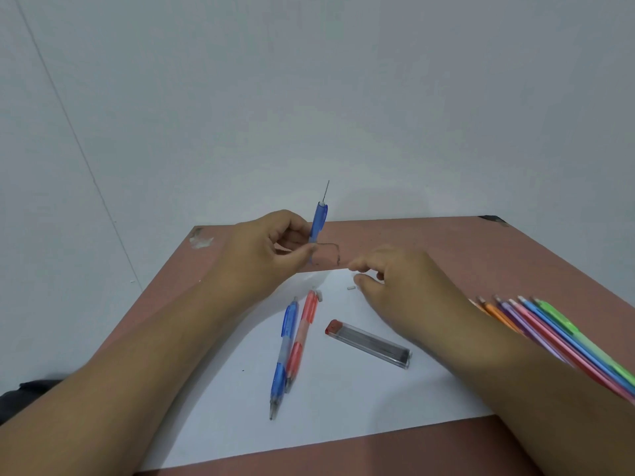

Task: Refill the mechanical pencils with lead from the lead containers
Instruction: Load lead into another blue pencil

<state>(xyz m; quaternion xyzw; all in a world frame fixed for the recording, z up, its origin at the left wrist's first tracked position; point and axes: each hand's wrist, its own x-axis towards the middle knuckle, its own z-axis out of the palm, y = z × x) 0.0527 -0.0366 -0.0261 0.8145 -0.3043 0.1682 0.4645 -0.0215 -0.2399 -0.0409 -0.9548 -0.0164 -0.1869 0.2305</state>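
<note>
My left hand (271,250) holds a blue mechanical pencil (318,223) upright above the table's far edge. A thin lead (327,190) sticks out of its open top end. My right hand (388,273) hovers low over the white paper (343,400), thumb and fingertips pinched close near a small white eraser piece (350,288); whether it holds anything I cannot tell. Another blue pencil (282,355) and a red pencil (302,338) lie side by side on the paper. A clear lead container (369,343) with a red cap lies to their right.
Several coloured pencils (549,334) fan out at the right edge, partly under my right forearm. The reddish table (464,245) stands against a white wall, with chipped far corners. A dark object (24,393) shows at the lower left.
</note>
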